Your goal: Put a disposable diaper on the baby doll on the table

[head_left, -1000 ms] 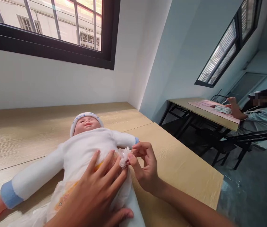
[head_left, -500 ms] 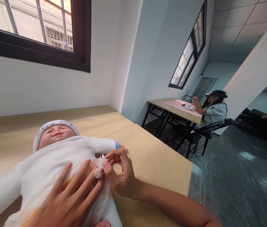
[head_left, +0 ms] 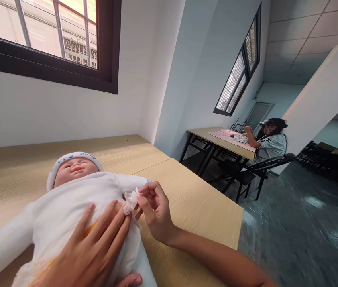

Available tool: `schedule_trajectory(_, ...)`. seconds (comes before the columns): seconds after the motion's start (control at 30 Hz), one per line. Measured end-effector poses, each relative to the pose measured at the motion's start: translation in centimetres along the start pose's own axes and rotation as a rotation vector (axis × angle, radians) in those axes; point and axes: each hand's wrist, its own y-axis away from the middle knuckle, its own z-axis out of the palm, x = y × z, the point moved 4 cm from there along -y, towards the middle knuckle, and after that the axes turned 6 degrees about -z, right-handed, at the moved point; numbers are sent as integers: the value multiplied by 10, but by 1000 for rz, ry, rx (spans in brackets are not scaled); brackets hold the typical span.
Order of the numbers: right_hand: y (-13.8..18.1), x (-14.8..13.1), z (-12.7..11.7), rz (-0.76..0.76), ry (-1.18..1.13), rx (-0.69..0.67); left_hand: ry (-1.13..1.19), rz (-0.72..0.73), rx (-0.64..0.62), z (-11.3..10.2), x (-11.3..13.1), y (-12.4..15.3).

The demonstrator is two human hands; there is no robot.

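A baby doll (head_left: pixel 73 195) in a white top and a white cap with blue lettering lies on its back on the wooden table (head_left: pixel 193 199). Around its waist is a white diaper (head_left: pixel 131 243) with an orange-yellow print. My left hand (head_left: pixel 93 243) lies flat across the diaper's front, its fingers stretched out and slightly apart. Beside the doll's hip, my right hand (head_left: pixel 157 217) pinches the crumpled white side tab (head_left: pixel 131 200) of the diaper between thumb and forefinger. The left hand covers most of the diaper's front.
A barred window (head_left: pixel 37 44) is set in the wall behind the table. Farther right, a person (head_left: pixel 272 139) sits on a black folding chair (head_left: pixel 249 175) at another table (head_left: pixel 197 133) with a pink cloth (head_left: pixel 219 134). My table's right edge drops to a dark floor (head_left: pixel 294 231).
My right hand has drawn the side tab slightly up, and the tab looks more spread out. The left hand stays pressed on the diaper. The view has shifted a little.
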Motion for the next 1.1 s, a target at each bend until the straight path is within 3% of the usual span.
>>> schedule_trajectory(0.1, -1, 1, 0, 28, -28, 12, -43, 29, -51, -6, 0, -4)
schedule_trajectory(0.3, -2, -1, -3, 38, -31, 70, -59, 16, -14, -12, -2, -12)
schedule_trajectory(0.4, 0, -3, -4, 23, -17, 91, 44, -75, -154, -11, -6, -20)
schedule_trajectory(0.57, 2, -7, -7, 7, -19, 100, 275, -367, -459, -5, -11, -27)
schedule_trajectory(0.87, 12, -15, 0, 0, 91, 29, 334, -429, -493, -4, -11, -21)
schedule_trajectory(1.1, 10, -25, 3, -61, 265, -62, 278, -441, -648, -22, -39, -21)
